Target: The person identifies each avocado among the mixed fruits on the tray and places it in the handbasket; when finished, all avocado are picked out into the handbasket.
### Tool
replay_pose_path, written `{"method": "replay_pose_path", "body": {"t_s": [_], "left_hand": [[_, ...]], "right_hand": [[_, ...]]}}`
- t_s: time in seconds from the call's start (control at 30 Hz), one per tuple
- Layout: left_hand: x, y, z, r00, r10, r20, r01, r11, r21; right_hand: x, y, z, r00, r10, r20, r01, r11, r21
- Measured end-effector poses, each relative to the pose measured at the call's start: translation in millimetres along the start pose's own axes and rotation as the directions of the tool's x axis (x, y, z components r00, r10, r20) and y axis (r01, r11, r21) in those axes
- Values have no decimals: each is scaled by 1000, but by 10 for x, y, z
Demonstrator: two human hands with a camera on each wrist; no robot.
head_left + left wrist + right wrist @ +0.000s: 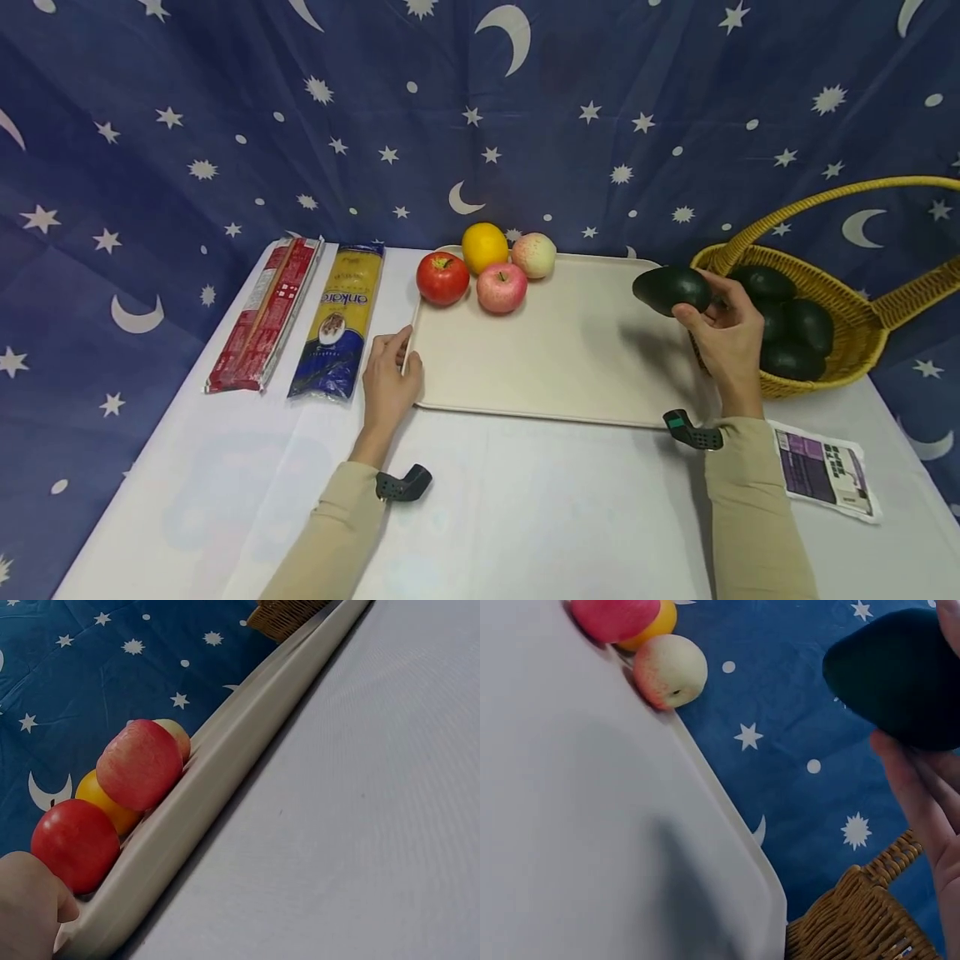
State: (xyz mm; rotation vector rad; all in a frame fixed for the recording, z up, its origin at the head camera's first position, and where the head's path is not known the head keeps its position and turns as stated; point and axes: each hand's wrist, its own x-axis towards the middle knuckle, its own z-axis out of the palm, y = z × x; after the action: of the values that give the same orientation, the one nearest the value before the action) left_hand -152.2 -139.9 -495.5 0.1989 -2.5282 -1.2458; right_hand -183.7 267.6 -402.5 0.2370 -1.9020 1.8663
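Observation:
A dark green avocado (672, 290) is pinched between the thumb and fingers of my right hand (726, 329), raised over the right side of a cream tray (555, 350). The right wrist view shows the same avocado (900, 679) up close, its shadow falling on the tray. My left hand (392, 379) grips the tray's left edge, fingers curled at the rim. At the tray's back left sit a red tomato (442, 278), an orange (484, 247), a pink apple (502, 288) and a pale peach (534, 255).
Right of the tray stands a wicker basket (862, 354) with a tall handle, holding several avocados (793, 360). A purple-and-white packet (825, 471) lies before it. To the left lie a blue-and-yellow pasta packet (337, 321) and a red packet (264, 315). A starry cloth (420, 117) hangs behind.

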Motion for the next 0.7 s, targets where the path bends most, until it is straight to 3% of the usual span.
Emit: {"method": "replay_pose_path", "body": {"t_s": [0.2, 0.7], "left_hand": [[21, -1, -5, 1000, 13, -2, -13, 1000, 9], [-9, 26, -19, 1000, 11, -3, -11, 1000, -4]], "right_hand": [[27, 114, -85, 999, -32, -14, 34, 988, 151], [44, 70, -178, 994, -87, -69, 96, 985, 143]]}}
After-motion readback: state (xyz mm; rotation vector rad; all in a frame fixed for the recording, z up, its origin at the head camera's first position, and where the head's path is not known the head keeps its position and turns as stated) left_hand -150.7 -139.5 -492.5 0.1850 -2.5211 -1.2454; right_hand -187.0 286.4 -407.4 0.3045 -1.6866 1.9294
